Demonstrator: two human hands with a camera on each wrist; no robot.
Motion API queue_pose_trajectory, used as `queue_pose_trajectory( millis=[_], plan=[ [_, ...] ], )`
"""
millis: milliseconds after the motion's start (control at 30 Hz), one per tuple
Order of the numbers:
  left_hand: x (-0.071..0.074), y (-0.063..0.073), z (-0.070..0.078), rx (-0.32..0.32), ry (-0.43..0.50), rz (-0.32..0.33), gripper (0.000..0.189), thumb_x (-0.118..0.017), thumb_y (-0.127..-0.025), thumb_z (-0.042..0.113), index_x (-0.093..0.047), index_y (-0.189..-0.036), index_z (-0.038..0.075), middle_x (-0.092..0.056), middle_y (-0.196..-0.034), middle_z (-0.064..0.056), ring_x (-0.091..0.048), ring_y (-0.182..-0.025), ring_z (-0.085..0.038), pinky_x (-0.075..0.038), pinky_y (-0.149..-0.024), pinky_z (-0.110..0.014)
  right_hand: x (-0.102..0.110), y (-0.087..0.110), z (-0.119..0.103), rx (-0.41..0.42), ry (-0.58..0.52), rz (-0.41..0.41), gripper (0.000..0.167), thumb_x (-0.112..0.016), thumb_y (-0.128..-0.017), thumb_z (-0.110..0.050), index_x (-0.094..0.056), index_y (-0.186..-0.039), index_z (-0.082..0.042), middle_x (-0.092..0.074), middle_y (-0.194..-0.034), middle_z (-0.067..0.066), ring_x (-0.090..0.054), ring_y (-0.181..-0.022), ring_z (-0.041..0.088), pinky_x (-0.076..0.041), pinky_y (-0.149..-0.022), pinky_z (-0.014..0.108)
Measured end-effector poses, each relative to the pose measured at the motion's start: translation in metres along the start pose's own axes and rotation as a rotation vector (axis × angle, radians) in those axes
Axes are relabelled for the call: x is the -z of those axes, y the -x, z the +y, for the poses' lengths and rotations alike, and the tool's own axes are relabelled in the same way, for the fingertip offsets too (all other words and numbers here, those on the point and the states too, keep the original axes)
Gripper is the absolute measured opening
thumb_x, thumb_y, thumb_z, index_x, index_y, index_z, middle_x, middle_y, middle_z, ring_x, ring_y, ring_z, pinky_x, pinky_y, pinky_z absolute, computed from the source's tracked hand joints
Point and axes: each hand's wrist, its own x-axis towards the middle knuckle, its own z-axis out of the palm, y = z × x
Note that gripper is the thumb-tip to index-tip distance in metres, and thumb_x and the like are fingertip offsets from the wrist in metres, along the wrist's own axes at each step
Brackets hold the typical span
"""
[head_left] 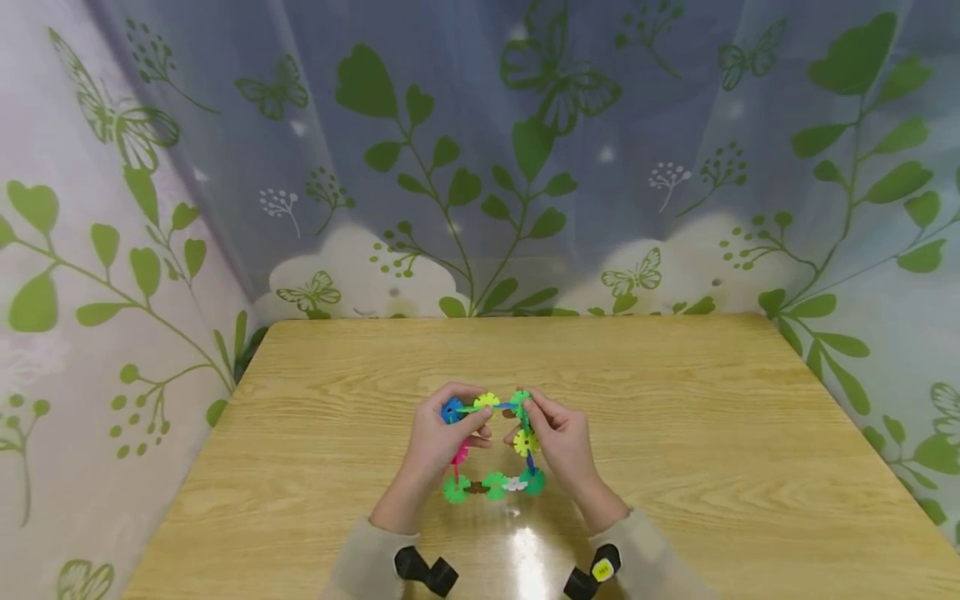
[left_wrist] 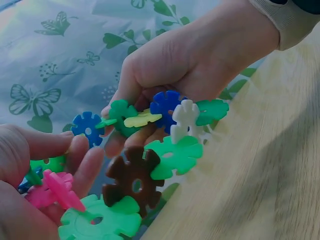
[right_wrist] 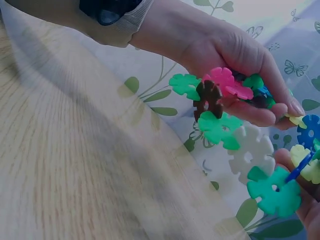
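Observation:
A closed, roughly square loop of slotted plastic snowflake discs is held up between both hands over the table. My left hand (head_left: 437, 433) holds its far left part, around a blue disc (head_left: 452, 409), with the thumb reaching the yellow disc (head_left: 487, 401) on the far side. With thumb and fingers, my right hand (head_left: 567, 435) pinches a green disc (head_left: 519, 401) at the far right corner. A pink disc (left_wrist: 62, 190) is partly hidden in the left palm. Along the near side run a brown disc (left_wrist: 134, 175), green discs and a white disc (right_wrist: 251, 152).
The wooden table (head_left: 322, 400) lies beneath the hands. A curtain (head_left: 480, 167) with leaf and butterfly prints stands along its far edge and both sides. Black wrist cameras (head_left: 426, 571) are strapped over the light sleeves.

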Motion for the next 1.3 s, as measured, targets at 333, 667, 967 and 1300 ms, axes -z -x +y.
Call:
queue_pose_trajectory(
  millis=[333, 667, 967, 1300],
  plan=[
    [0.008, -0.004, -0.001, 0.025, -0.118, -0.012, 0.033, -0.071, -0.083, 0.006, -0.06, -0.113, 0.002, -0.057, -0.107, -0.016, -0.066, -0.076, -0.024, -0.058, -0.072, -0.04, 0.003, 0.001, 0.0, -0.048, 0.036, 0.023, 0.028, -0.054, -0.095, -0.012, -0.059, -0.117, 0.006, -0.064, -0.095, 0.03, -0.065, -0.059, 0.024, -0.057, -0.055, 0.027],
    [0.007, -0.019, -0.026, 0.093, -0.181, -0.025, 0.041, -0.071, -0.082, 0.007, -0.055, -0.118, -0.003, -0.057, -0.109, -0.015, -0.065, -0.087, -0.036, -0.056, -0.079, -0.044, 0.015, 0.002, 0.003, -0.148, 0.067, 0.051, 0.025, -0.051, -0.096, -0.004, -0.057, -0.117, 0.007, -0.059, -0.099, 0.037, -0.064, -0.067, 0.043, -0.059, -0.06, 0.032],
    [-0.001, -0.019, -0.017, 0.056, -0.235, -0.047, 0.035, -0.068, -0.083, 0.0, -0.056, -0.115, -0.006, -0.058, -0.111, -0.02, -0.062, -0.092, -0.028, -0.056, -0.079, -0.037, 0.031, -0.003, 0.03, -0.212, 0.067, 0.075, 0.029, -0.053, -0.096, -0.013, -0.057, -0.119, 0.005, -0.061, -0.103, 0.032, -0.063, -0.076, 0.047, -0.059, -0.062, 0.031],
    [0.009, -0.034, -0.045, 0.041, -0.204, -0.015, 0.051, -0.068, -0.085, 0.006, -0.046, -0.129, -0.004, -0.047, -0.131, -0.022, -0.046, -0.12, -0.034, -0.047, -0.095, -0.033, 0.044, -0.014, 0.045, -0.211, 0.128, 0.145, 0.027, -0.05, -0.097, -0.01, -0.056, -0.119, 0.005, -0.062, -0.101, 0.029, -0.065, -0.076, 0.042, -0.058, -0.064, 0.026]
  ],
)
